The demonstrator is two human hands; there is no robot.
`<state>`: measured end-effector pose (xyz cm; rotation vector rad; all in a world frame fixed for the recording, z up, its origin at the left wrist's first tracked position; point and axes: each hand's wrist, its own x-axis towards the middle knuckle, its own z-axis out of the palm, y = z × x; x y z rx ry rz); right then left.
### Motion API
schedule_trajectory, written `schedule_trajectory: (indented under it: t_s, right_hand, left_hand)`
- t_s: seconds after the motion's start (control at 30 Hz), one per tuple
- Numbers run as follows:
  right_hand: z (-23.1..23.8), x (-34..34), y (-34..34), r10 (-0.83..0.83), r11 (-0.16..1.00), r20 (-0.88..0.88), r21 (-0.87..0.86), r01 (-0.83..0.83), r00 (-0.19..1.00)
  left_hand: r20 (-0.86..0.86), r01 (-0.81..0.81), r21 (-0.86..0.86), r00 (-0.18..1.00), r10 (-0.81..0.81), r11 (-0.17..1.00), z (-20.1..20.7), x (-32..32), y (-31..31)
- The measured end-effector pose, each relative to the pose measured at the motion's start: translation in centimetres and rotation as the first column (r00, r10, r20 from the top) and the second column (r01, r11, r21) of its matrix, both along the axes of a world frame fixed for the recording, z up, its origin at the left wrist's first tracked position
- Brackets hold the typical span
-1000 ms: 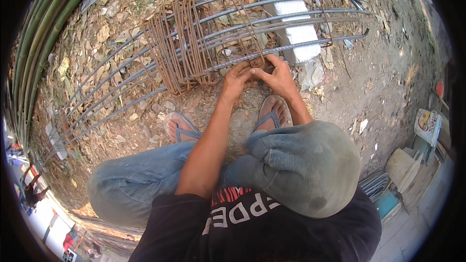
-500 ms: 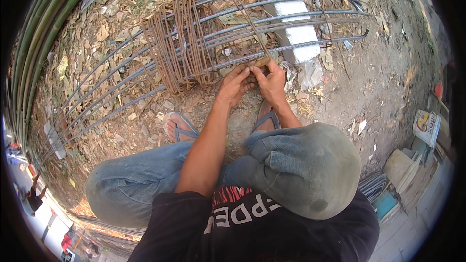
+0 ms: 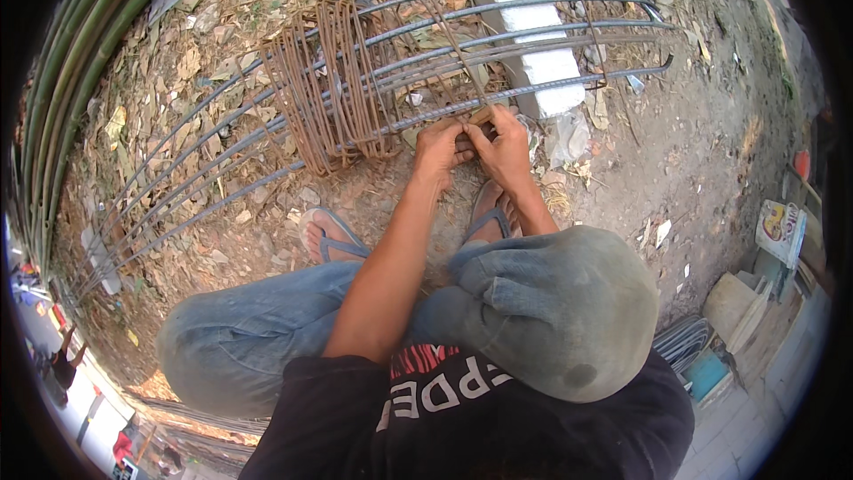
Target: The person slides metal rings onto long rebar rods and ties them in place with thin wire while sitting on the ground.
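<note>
Close together in front of my feet, my left hand [image 3: 437, 149] and my right hand [image 3: 505, 148] meet fingertip to fingertip. Both are pinched closed just on the near side of the nearest ribbed steel bar [image 3: 524, 89]. Whatever is between the fingers is too small to make out. A short tan piece [image 3: 481, 115] shows beside my right fingers; I cannot tell whether it is held. Just beyond the hands, a single rusty stirrup [image 3: 455, 43] crosses the bars. To the left, a bunch of rusty stirrups [image 3: 333, 80] is gathered around the long bars.
A white block [image 3: 536, 36] lies under the bars' right ends, with clear plastic [image 3: 569, 138] near it. Green bamboo poles [image 3: 67, 80] run along the far left. A white bucket [image 3: 782, 229] and coiled material [image 3: 682, 342] are at the right. Leaves and debris cover the soil.
My left hand has turned slightly and its forearm has shifted a little to the right. Both hands stay together at the same spot, fingers still pinched.
</note>
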<state>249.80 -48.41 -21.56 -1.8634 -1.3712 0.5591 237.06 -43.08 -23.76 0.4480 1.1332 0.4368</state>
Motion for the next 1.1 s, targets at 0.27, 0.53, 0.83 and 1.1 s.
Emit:
schedule_trajectory:
  t_s: [0.27,0.53,0.83,1.1]
  right_hand:
    - [0.2,3.9,1.3,0.072,0.916,-0.579,-0.283,-0.283,0.813]
    - [0.2,2.5,1.0,0.200,0.956,-0.236,-0.167,-0.243,0.951]
    - [0.7,0.4,-1.0,0.109,0.992,-0.064,-0.049,-0.112,0.992]
    - [4.0,2.9,-1.7,-0.135,0.991,-0.130,-0.033,0.132,0.982]
  left_hand:
    - [0.167,0.063,-0.233,0.986,-0.023,0.970,-1.9,-1.7,0.2]
    - [0.149,0.008,-0.179,0.989,0.019,0.984,-1.5,-2.4,0.7]
    - [-0.013,-0.203,-0.184,0.979,0.204,0.962,-1.6,-1.5,1.4]
    - [0.030,-0.311,-0.204,0.946,0.323,0.928,-2.1,-2.7,1.8]
